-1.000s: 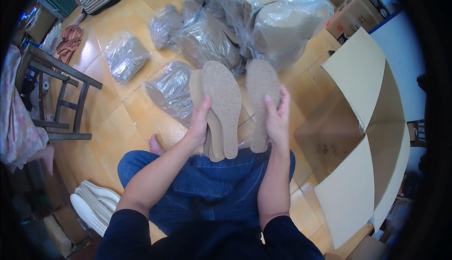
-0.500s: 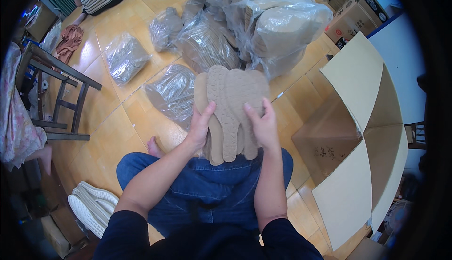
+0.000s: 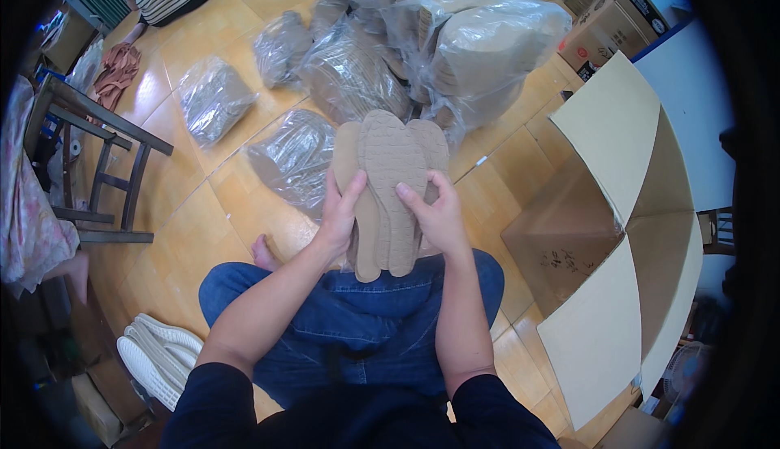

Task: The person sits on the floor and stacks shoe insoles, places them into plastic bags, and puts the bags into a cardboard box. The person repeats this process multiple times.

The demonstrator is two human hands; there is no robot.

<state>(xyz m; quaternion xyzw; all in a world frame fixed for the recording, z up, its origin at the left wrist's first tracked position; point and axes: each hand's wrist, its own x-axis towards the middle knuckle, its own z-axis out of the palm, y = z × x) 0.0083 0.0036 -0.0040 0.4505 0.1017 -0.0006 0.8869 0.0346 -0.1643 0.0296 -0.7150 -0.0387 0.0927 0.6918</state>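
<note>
Left hand (image 3: 340, 209): grip closed round left edge of tan insoles (image 3: 394, 152), thumb on face, fingers mostly hidden behind. Right hand (image 3: 439, 213): thumb on top insole, fingers curled at right edge; grip nearly closed, pieces between. Two-sided hold likely keeps overlapping, loosely fanned pieces from slipping apart. Insoles sit between both hands, broad ends beyond thumbs, narrow ends toward jeans (image 3: 349, 319). Farther out: plastic-bagged bundles (image 3: 353, 71) on tiled floor (image 3: 175, 181), bags presumably keeping pieces together; open cardboard box (image 3: 589, 360) at right; white soles (image 3: 154, 360) lower left.

dark stool (image 3: 122, 237) at left, reddish-brown cloth (image 3: 118, 71) (crumpled in heap) beyond; brown carton (image 3: 605, 33) upper right
</note>
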